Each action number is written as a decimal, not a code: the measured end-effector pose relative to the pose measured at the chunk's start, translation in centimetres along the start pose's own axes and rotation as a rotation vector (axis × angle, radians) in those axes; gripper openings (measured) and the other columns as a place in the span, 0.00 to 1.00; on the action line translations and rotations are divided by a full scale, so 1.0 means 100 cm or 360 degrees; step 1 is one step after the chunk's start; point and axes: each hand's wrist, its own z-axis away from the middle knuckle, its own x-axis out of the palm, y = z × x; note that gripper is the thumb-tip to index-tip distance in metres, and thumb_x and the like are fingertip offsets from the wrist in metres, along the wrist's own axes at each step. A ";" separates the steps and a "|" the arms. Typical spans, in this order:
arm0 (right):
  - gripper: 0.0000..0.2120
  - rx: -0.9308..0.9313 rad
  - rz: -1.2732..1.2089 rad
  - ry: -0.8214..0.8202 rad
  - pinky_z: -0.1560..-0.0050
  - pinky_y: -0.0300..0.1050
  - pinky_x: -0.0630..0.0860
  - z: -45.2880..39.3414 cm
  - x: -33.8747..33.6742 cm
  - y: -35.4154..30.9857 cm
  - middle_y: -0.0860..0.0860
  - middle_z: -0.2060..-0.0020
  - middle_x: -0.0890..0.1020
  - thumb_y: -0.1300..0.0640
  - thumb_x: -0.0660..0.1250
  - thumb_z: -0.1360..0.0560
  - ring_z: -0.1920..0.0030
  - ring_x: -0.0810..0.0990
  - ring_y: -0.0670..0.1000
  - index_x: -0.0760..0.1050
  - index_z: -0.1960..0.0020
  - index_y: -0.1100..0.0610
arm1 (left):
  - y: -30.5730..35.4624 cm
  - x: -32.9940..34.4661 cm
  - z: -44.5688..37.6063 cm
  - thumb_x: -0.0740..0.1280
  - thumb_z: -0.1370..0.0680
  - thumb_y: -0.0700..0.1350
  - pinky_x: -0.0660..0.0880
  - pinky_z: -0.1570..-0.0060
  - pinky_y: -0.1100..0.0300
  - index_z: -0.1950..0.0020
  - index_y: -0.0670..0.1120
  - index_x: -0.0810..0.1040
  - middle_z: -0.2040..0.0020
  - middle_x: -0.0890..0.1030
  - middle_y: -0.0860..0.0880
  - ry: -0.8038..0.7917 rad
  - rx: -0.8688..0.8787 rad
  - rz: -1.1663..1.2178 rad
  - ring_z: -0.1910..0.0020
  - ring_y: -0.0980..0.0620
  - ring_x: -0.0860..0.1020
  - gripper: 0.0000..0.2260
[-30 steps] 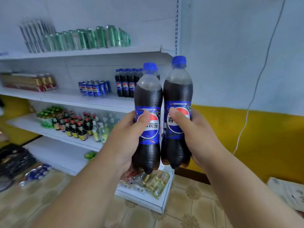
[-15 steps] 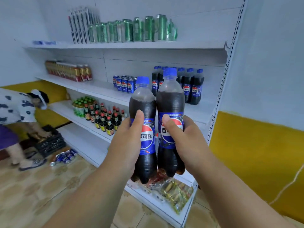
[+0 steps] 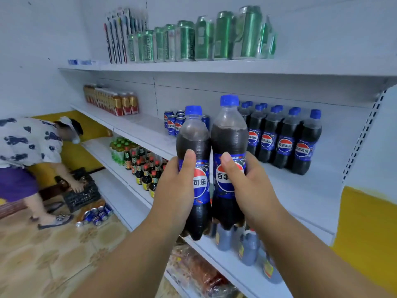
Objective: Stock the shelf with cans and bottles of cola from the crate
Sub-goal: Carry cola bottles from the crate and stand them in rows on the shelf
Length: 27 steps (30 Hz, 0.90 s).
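Bottles now closer to shelf [image 3: 285, 190] vs 0.5 s ago — L hand [image 3: 176, 190] grips left bottle [image 3: 194, 147], R hand [image 3: 251, 186] grips right bottle [image 3: 231, 136], both airborne. Step: placing; next, set beside stocked row [image 3: 283, 136].

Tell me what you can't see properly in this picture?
- Head view: left hand and right hand cover part of each held cola bottle's label.
- Blue cans partly hidden behind the held bottles.
- Crate contents: too small.
- Green cans: print blurred.
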 end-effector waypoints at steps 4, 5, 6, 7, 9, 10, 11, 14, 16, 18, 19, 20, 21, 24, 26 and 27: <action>0.24 -0.0004 -0.0045 0.0056 0.43 0.59 0.81 -0.044 0.004 0.017 0.49 0.53 0.87 0.29 0.69 0.32 0.51 0.87 0.50 0.79 0.48 0.46 | -0.015 0.009 -0.048 0.62 0.21 0.63 0.80 0.46 0.43 0.51 0.57 0.81 0.56 0.86 0.53 -0.0010 -0.0016 -0.0012 0.55 0.50 0.86 0.13; 0.23 -0.0003 -0.0035 0.0081 0.43 0.60 0.80 -0.054 0.005 0.023 0.48 0.53 0.87 0.27 0.69 0.33 0.51 0.87 0.50 0.79 0.49 0.44 | -0.018 0.012 -0.059 0.62 0.22 0.64 0.80 0.47 0.44 0.52 0.57 0.81 0.56 0.86 0.53 -0.0024 -0.0005 -0.0012 0.54 0.50 0.86 0.13; 0.23 -0.0002 -0.0022 0.0117 0.43 0.60 0.80 -0.065 0.006 0.029 0.48 0.53 0.87 0.27 0.68 0.35 0.51 0.87 0.50 0.79 0.50 0.42 | -0.022 0.016 -0.072 0.62 0.22 0.64 0.80 0.47 0.45 0.52 0.57 0.81 0.56 0.86 0.53 -0.0043 0.0006 -0.0018 0.55 0.50 0.86 0.14; 0.22 0.0006 -0.0020 0.0156 0.43 0.60 0.80 -0.075 0.006 0.034 0.48 0.53 0.87 0.27 0.67 0.37 0.51 0.87 0.51 0.79 0.51 0.40 | -0.025 0.019 -0.083 0.61 0.21 0.63 0.81 0.49 0.47 0.51 0.56 0.80 0.57 0.86 0.53 -0.0062 0.0008 -0.0022 0.56 0.51 0.86 0.14; 0.23 0.0001 -0.0022 0.0228 0.43 0.59 0.80 -0.095 0.008 0.044 0.47 0.54 0.87 0.25 0.68 0.38 0.51 0.87 0.49 0.79 0.52 0.40 | -0.036 0.025 -0.109 0.59 0.20 0.63 0.81 0.52 0.50 0.50 0.55 0.79 0.58 0.86 0.54 -0.0119 -0.0002 -0.0036 0.57 0.53 0.85 0.15; 0.25 -0.0015 -0.0013 0.0265 0.43 0.59 0.81 -0.105 0.008 0.049 0.46 0.54 0.87 0.24 0.68 0.38 0.51 0.87 0.48 0.80 0.52 0.40 | -0.040 0.028 -0.123 0.58 0.21 0.65 0.81 0.51 0.49 0.50 0.56 0.79 0.58 0.86 0.54 -0.0159 -0.0005 -0.0047 0.57 0.53 0.85 0.16; 0.27 -0.0030 0.0002 0.0313 0.43 0.58 0.80 -0.114 0.009 0.052 0.45 0.54 0.87 0.22 0.68 0.39 0.51 0.87 0.47 0.80 0.51 0.40 | -0.045 0.031 -0.137 0.58 0.23 0.68 0.81 0.49 0.47 0.50 0.58 0.80 0.56 0.86 0.54 -0.0209 -0.0007 -0.0060 0.55 0.52 0.85 0.18; 0.30 -0.0085 0.0093 0.0490 0.43 0.57 0.81 -0.144 0.013 0.067 0.43 0.53 0.87 0.19 0.66 0.43 0.51 0.86 0.46 0.80 0.51 0.38 | -0.060 0.041 -0.183 0.58 0.23 0.68 0.80 0.48 0.51 0.50 0.60 0.79 0.56 0.86 0.59 -0.0359 0.0020 -0.0051 0.54 0.58 0.85 0.17; 0.27 -0.0100 0.0163 0.0627 0.42 0.56 0.80 -0.164 0.018 0.077 0.41 0.53 0.87 0.23 0.65 0.39 0.51 0.86 0.44 0.80 0.51 0.41 | -0.066 0.047 -0.213 0.57 0.21 0.64 0.77 0.57 0.66 0.52 0.60 0.77 0.61 0.82 0.69 -0.0456 0.0115 -0.0110 0.60 0.69 0.81 0.13; 0.22 -0.0127 0.0217 0.0746 0.40 0.52 0.79 -0.185 0.024 0.086 0.37 0.51 0.86 0.28 0.64 0.34 0.49 0.84 0.40 0.79 0.48 0.40 | -0.071 0.052 -0.242 0.58 0.25 0.66 0.72 0.61 0.73 0.52 0.62 0.75 0.61 0.80 0.72 -0.0576 0.0184 -0.0161 0.60 0.74 0.78 0.12; 0.20 -0.0145 0.0240 0.0796 0.39 0.49 0.79 -0.195 0.029 0.091 0.35 0.50 0.85 0.29 0.64 0.31 0.47 0.83 0.38 0.78 0.47 0.39 | -0.075 0.053 -0.255 0.58 0.27 0.66 0.70 0.62 0.74 0.52 0.62 0.75 0.61 0.81 0.71 -0.0621 0.0213 -0.0177 0.59 0.75 0.77 0.12; 0.19 -0.0159 0.0262 0.0844 0.39 0.48 0.78 -0.203 0.033 0.097 0.35 0.49 0.85 0.28 0.65 0.29 0.46 0.82 0.37 0.77 0.46 0.38 | -0.080 0.053 -0.268 0.59 0.27 0.65 0.70 0.62 0.76 0.52 0.62 0.75 0.60 0.81 0.69 -0.0655 0.0238 -0.0188 0.59 0.76 0.77 0.11; 0.19 -0.0162 0.0281 0.0894 0.39 0.48 0.78 -0.212 0.037 0.103 0.35 0.48 0.85 0.28 0.65 0.29 0.45 0.82 0.37 0.77 0.46 0.37 | -0.085 0.053 -0.280 0.58 0.27 0.65 0.70 0.62 0.77 0.52 0.62 0.75 0.59 0.81 0.67 -0.0686 0.0266 -0.0185 0.58 0.76 0.77 0.12; 0.20 -0.0158 0.0340 0.1049 0.41 0.51 0.79 -0.231 0.048 0.120 0.38 0.49 0.85 0.29 0.64 0.31 0.47 0.83 0.40 0.77 0.46 0.38 | -0.099 0.053 -0.310 0.59 0.26 0.63 0.70 0.62 0.79 0.51 0.61 0.76 0.58 0.82 0.66 -0.0811 0.0303 -0.0177 0.57 0.73 0.78 0.11; 0.17 -0.0129 0.0368 0.1153 0.44 0.48 0.80 -0.240 0.053 0.125 0.35 0.54 0.84 0.29 0.65 0.28 0.51 0.83 0.36 0.76 0.49 0.39 | -0.106 0.055 -0.325 0.60 0.21 0.57 0.71 0.63 0.79 0.51 0.61 0.76 0.58 0.82 0.64 -0.0883 0.0305 -0.0184 0.58 0.73 0.78 0.05; 0.17 -0.0106 0.0372 0.1190 0.44 0.47 0.80 -0.243 0.054 0.128 0.33 0.55 0.84 0.29 0.64 0.29 0.52 0.82 0.35 0.75 0.50 0.39 | -0.109 0.057 -0.331 0.61 0.20 0.56 0.71 0.63 0.79 0.51 0.61 0.75 0.57 0.82 0.63 -0.0909 0.0304 -0.0178 0.58 0.73 0.78 0.04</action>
